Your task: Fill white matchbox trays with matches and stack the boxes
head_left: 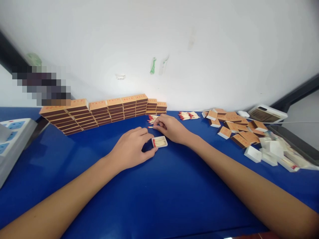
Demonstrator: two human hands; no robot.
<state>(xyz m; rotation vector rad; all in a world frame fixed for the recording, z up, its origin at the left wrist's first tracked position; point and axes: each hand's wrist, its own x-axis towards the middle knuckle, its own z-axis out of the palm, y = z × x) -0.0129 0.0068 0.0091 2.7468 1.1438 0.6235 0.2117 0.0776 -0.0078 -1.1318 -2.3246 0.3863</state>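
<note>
My left hand steadies a small white matchbox tray on the blue table, thumb and forefinger at its left end. Red-headed matches lie side by side in the tray. Just behind it, my right hand is closed in a pinch, with a single match sticking out at its fingertips. A small heap of matches lies right behind those fingers, partly hidden by them. Another heap of loose matches sits farther right, near the wall.
Stacked matchboxes line the wall at the left. Scattered orange box sleeves and white trays lie at the right, by a dark phone-like slab and a white-framed device. A power strip stands far left.
</note>
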